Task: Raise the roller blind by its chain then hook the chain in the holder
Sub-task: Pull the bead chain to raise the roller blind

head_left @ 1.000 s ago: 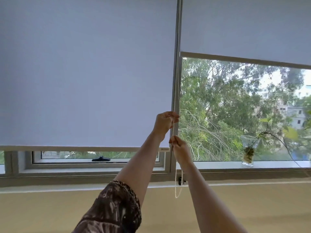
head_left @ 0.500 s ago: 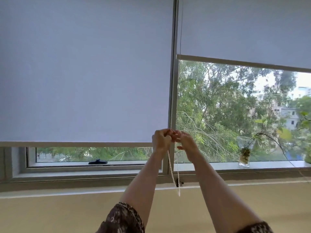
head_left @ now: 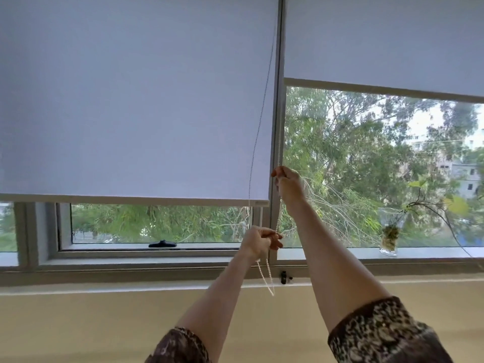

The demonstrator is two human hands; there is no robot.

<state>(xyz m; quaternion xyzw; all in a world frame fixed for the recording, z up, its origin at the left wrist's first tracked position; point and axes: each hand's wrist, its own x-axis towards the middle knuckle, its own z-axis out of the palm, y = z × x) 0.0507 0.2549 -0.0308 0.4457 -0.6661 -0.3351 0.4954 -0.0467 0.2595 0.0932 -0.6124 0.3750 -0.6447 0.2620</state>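
The left roller blind is pale grey and hangs low, its bottom bar a little above the lower window pane. A white bead chain runs down the blind's right edge and ends in a loop below my hands. My left hand grips the chain low, in front of the window frame. Higher up, my right hand pinches the other strand next to the mullion. The small black chain holder sits on the sill frame, just right of the hanging loop and apart from it.
The right blind is raised about halfway. A glass vase with a trailing plant stands on the right sill. A black window handle sits at the bottom of the left pane. Beige wall lies below the sill.
My hands were together at one height; now the left has pulled down and the right has reached up the chain. The left blind's bottom bar sits slightly higher over the lower pane.
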